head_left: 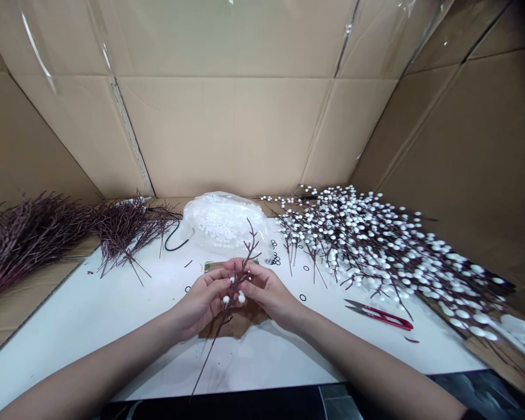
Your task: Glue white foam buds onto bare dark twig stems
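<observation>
Between my hands, a dark brown artificial twig [251,239] stands tilted, its bare branched tip up and its thin stem running down toward the table's front edge. A few white berries [226,300] sit on its lower part. My left hand [207,297] has its fingers closed round the twig from the left. From the other side my right hand [269,291] pinches it near the berries; whether a loose berry is between those fingers is hidden. Under the hands lies a brown cardboard piece [245,321]. Just behind them rests a clear plastic bag [227,224] of white berries.
Bundles of bare brown twigs [122,227] lie at the left. A large pile of white-berried branches [367,245] fills the right side. Red-handled thread snips [380,315] lie in front of it. Small black rings [303,298] are scattered on the white table [91,326]; cardboard walls [227,134] surround it.
</observation>
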A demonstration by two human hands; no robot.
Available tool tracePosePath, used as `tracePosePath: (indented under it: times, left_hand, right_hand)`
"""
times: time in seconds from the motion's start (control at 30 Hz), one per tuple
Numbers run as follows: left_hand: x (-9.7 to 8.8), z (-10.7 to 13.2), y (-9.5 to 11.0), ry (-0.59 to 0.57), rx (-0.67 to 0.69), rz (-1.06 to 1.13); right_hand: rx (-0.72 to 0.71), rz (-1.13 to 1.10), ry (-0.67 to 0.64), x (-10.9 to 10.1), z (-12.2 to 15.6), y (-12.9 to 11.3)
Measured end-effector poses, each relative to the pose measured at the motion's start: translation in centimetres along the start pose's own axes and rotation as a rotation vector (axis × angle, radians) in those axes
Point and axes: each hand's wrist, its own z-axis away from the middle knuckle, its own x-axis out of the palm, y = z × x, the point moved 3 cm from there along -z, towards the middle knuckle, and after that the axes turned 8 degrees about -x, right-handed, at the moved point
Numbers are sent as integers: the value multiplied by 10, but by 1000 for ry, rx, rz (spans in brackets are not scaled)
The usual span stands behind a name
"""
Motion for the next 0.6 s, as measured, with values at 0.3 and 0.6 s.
tracePosePath:
  times: [0.3, 0.6]
  left_hand:
    - [-3, 1, 2, 44, 55, -229]
    - [-46, -36, 72, 392, 770, -1474]
  right_hand:
    - [-40, -61, 2, 1, 0, -5]
    - [-23, -182, 244, -12, -4, -19]
